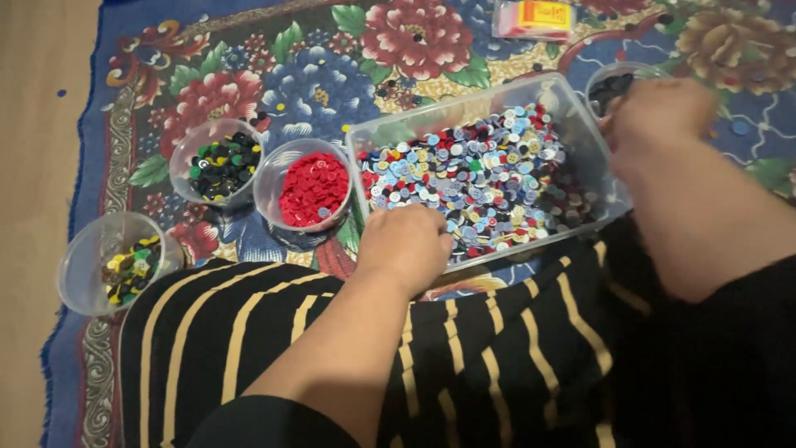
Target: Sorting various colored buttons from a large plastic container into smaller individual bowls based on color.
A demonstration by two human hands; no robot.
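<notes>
Sorting buttons by colour: my left hand (406, 245) rests knuckles-up in the near edge of the clear tub (572, 108) of mixed buttons (489, 178), fingers curled under, so I cannot tell what they pinch. My right hand (659, 116), blurred, hovers over a small cup (601, 79) beyond the tub; grip unreadable. Left of my left hand sits the red-button cup (313, 189). Next, I judge, one button needs pinching free.

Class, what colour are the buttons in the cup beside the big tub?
Red buttons, clearest in the head view.
</notes>
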